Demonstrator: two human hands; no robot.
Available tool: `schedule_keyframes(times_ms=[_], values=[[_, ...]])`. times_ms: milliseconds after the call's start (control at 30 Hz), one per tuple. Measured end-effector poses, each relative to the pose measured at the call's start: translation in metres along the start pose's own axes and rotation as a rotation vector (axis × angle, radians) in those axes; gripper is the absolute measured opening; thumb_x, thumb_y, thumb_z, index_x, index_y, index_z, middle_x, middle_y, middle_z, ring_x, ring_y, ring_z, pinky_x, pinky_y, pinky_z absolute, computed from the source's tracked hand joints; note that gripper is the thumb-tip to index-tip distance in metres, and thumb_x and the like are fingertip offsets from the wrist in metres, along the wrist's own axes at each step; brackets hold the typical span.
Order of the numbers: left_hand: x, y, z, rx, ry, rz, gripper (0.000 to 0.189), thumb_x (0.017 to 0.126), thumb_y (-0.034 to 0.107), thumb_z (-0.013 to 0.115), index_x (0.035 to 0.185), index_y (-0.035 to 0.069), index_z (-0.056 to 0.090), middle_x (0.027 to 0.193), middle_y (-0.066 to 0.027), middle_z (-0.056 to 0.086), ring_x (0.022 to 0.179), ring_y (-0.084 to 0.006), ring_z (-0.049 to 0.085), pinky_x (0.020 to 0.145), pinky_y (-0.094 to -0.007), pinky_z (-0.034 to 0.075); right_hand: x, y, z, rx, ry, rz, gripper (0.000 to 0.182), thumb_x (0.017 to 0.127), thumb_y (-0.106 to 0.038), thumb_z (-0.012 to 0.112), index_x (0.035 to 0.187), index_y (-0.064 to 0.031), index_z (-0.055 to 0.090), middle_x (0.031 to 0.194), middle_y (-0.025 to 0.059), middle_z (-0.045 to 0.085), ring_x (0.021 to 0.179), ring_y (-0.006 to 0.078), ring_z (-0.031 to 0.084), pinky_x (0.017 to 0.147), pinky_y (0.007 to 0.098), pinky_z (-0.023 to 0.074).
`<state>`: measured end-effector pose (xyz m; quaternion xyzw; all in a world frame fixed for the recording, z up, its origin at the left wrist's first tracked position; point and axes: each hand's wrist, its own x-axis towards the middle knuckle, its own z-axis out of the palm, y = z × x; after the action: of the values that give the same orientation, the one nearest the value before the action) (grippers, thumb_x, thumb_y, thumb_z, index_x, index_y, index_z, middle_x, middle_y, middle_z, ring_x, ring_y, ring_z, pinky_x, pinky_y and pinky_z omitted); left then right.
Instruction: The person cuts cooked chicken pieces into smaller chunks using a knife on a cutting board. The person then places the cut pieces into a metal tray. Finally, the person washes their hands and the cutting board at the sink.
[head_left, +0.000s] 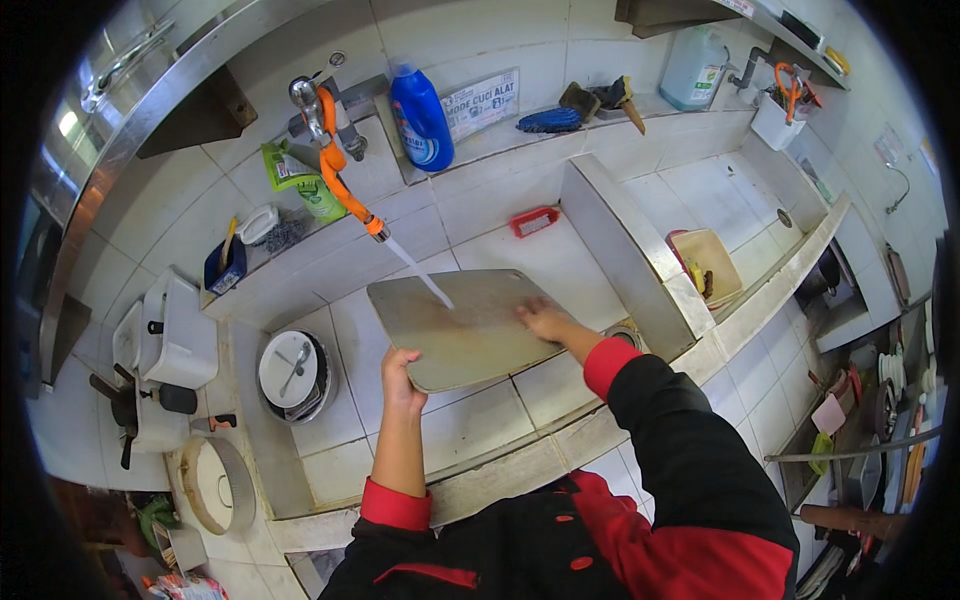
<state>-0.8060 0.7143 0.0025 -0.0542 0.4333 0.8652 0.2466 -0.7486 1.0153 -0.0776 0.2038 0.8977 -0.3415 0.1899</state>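
Note:
A worn, stained cutting board (465, 337) is held tilted over the tiled sink basin. My left hand (403, 379) grips its near left corner, thumb on the top face. Flat on the board's right part rests my right hand (544, 318), fingers spread, gripping nothing visible. Water (420, 274) runs from an orange hose (339, 187) on the wall tap (306, 94) onto the board's upper middle. Behind the board, a red scrubbing brush (535, 222) lies on the basin floor.
Stacked dishes (288, 367) with a spoon stand at the basin's left. A low divider (630, 240) separates the second basin, which holds a cream tub (709, 262). The back ledge carries a blue bottle (422, 120), green pouches (319, 196) and a blue brush (550, 121). A round metal ring (217, 486) stands left.

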Motion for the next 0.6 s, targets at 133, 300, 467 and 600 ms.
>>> schedule_keyframes(times_ms=[133,300,467,600], values=[[0.023,-0.006,-0.052,-0.109,-0.017,-0.247,0.047,0.072,0.006,0.054,0.118,-0.002,0.053,0.111,-0.0152,0.062,0.1,-0.0312,0.061,0.091,-0.0407,0.05,0.013,0.081,-0.035,0.228,0.171,0.228,0.08,0.09,-0.053,0.056,0.142,0.0046,0.035,0.132,0.0267,0.052,0.125,0.0334,0.051,0.103,0.0406,0.0402],[0.066,-0.018,-0.087,0.178,-0.137,-0.352,0.048,0.078,0.014,0.056,0.123,-0.002,0.052,0.114,-0.0164,0.062,0.102,-0.034,0.061,0.093,-0.0445,0.049,-0.01,0.108,-0.059,0.969,0.138,0.102,0.076,0.085,-0.03,0.07,0.141,0.0064,0.032,0.134,0.0227,0.049,0.122,0.0292,0.052,0.102,0.038,0.0399],[0.132,-0.07,-0.086,0.729,0.075,-0.226,0.063,0.089,0.036,0.052,0.137,-0.003,0.038,0.132,-0.0214,0.052,0.121,-0.0373,0.05,0.103,-0.0472,0.039,-0.047,0.057,-0.055,1.005,0.396,-0.128,0.063,0.087,-0.017,0.066,0.137,0.0055,0.037,0.13,0.0204,0.054,0.119,0.0275,0.053,0.1,0.036,0.0401],[0.161,-0.125,-0.037,1.526,0.159,-0.174,0.088,0.09,0.069,0.031,0.152,0.008,0.015,0.155,-0.0262,0.016,0.144,-0.0423,0.013,0.116,-0.046,0.015,-0.09,-0.019,-0.04,0.997,0.575,-0.226,0.037,0.088,-0.01,0.062,0.12,0.0013,0.048,0.111,0.0166,0.062,0.103,0.0233,0.06,0.087,0.033,0.0462]])
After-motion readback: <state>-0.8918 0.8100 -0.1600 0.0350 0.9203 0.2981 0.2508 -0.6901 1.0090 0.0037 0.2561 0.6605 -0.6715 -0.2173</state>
